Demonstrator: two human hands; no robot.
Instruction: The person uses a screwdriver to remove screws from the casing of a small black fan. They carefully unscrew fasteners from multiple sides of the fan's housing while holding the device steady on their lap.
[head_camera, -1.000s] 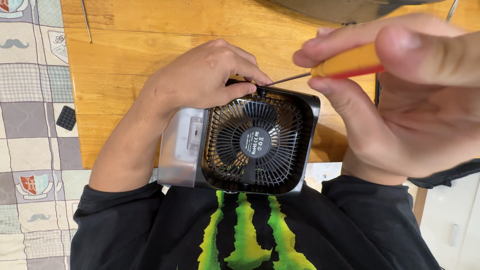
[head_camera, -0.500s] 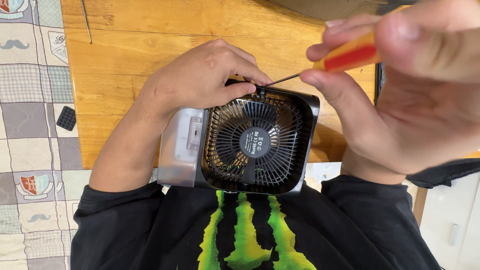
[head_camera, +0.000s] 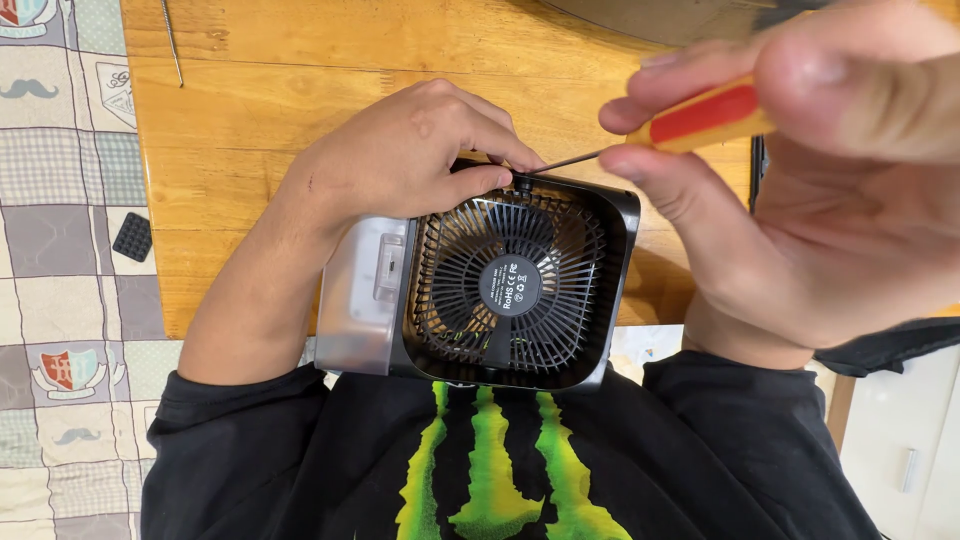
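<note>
Black square plastic desk fan at frame centre, screw work on its top edge

Left hand fingers close on the fan's upper rim above the wooden counter; right hand fingers pinch a red-and-yellow-handled screwdriver, tip at the top screw hole. Grille remains on, so disassembly looks barely begun.

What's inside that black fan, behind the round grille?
Through the fan grille's thin ribs only darkness and a few green glints show. A round label disc at the centre covers the hub. Blades cannot be made out. The screwdriver tip meets the grille's top edge.
</note>
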